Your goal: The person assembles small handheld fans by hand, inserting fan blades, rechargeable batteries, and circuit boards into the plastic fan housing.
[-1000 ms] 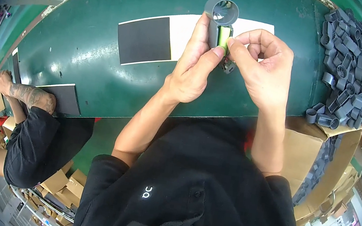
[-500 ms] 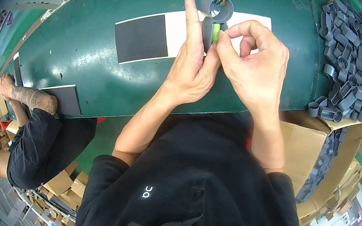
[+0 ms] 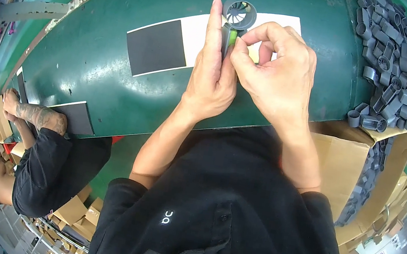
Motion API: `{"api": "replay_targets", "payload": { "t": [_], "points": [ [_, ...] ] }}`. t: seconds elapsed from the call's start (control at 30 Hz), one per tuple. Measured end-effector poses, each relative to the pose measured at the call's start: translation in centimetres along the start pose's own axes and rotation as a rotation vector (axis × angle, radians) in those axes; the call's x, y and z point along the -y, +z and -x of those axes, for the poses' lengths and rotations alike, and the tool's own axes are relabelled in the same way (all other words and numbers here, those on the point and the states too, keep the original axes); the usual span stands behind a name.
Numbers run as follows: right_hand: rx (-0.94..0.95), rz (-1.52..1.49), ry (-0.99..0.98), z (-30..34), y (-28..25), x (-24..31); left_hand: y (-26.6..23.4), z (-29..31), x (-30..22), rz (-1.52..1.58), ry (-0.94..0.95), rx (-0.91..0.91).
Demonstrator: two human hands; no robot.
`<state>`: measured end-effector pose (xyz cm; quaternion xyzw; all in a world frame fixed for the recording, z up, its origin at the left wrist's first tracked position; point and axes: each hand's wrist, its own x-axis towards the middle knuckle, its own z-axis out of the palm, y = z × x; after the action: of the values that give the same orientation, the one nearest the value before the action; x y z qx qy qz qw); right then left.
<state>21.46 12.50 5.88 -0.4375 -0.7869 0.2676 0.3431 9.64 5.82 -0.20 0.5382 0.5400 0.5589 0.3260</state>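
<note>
A co-worker's tattooed forearm (image 3: 37, 115) is resting at the far left edge of the green table (image 3: 90, 66), beside a black sheet (image 3: 78, 118). A black-and-white mat (image 3: 160, 48) is lying mid-table. The left hand (image 3: 214, 75) is standing flat, fingers straight, bracing a small grey fan part (image 3: 238, 14) with a green piece (image 3: 232, 37) against its palm side; its grip is pressed on the part rather than curled round it. The right hand (image 3: 275, 77) is pinching thumb and forefinger together on the green piece, apparently fitting it, so this unit looks mid-assembly, not finished. A big pile of grey fan housings (image 3: 393, 56) is waiting at right, more spilling into a cardboard box (image 3: 346, 165), so plenty seems left.
</note>
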Motion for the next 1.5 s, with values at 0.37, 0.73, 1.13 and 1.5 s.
{"api": "replay_targets", "payload": {
  "t": [0.37, 0.73, 1.13, 1.5],
  "points": [
    [0.034, 0.015, 0.006, -0.1, -0.1, 0.4, 0.4, -0.5, 0.0, 0.086, 0.017, 0.006],
    [0.03, -0.051, 0.079, -0.3, 0.3, -0.4, 0.1, -0.3, -0.2, 0.254, -0.194, 0.057],
    [-0.005, -0.072, 0.087, -0.5, 0.4, -0.6, 0.2, -0.6, -0.4, 0.051, -0.049, 0.059],
    [-0.062, -0.037, -0.008, -0.8, 1.1, -0.7, 0.0, -1.2, 0.3, 0.049, -0.058, 0.056]
  ]
}}
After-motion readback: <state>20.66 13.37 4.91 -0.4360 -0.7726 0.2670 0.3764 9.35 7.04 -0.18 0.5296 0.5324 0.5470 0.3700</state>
